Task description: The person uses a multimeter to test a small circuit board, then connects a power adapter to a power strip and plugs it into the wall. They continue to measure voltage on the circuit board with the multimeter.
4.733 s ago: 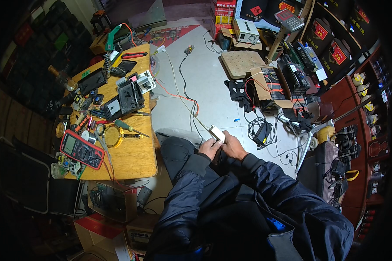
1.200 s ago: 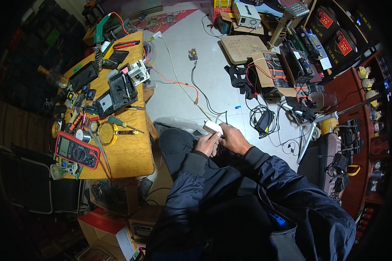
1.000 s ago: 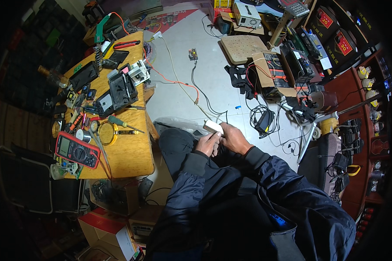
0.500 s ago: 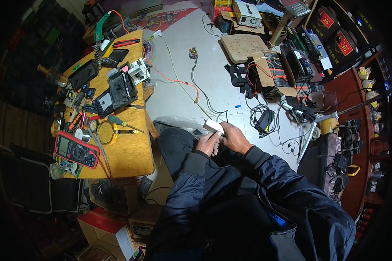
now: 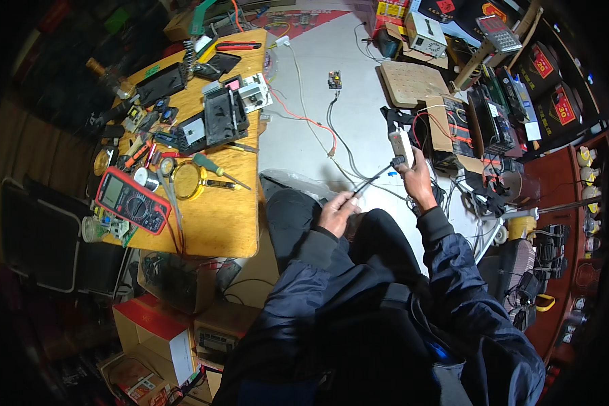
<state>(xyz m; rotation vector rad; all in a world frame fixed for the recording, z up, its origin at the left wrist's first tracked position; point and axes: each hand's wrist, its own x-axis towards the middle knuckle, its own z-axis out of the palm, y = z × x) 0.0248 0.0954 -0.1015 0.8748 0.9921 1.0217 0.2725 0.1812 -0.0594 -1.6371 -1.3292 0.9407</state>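
My right hand [image 5: 418, 181] is closed around a white power strip [image 5: 401, 144], held up over the white surface. A black plug [image 5: 398, 162] sits against the strip's near end; whether it is pushed in, I cannot tell. From it a black cord [image 5: 373, 180] runs down to my left hand [image 5: 337, 214], whose fingers pinch it above my knees. Farther off, a small circuit board [image 5: 335, 81] lies on the white surface [image 5: 304, 128], with a dark cable [image 5: 331, 111] leading from it toward me.
On the left, a wooden bench [image 5: 216, 227] carries a red multimeter [image 5: 134, 200], a green-handled screwdriver [image 5: 210, 166], a magnifier [image 5: 187, 180] and black casings [image 5: 224, 116]. An orange cord [image 5: 303, 116] and a pale cord [image 5: 302, 88] cross the white surface. At right stands an open cardboard box [image 5: 440, 128].
My hands have moved apart. The right carried the white strip right and away from me, and a black cord now stretches between the hands. The view has shifted, so the bench appears farther right.
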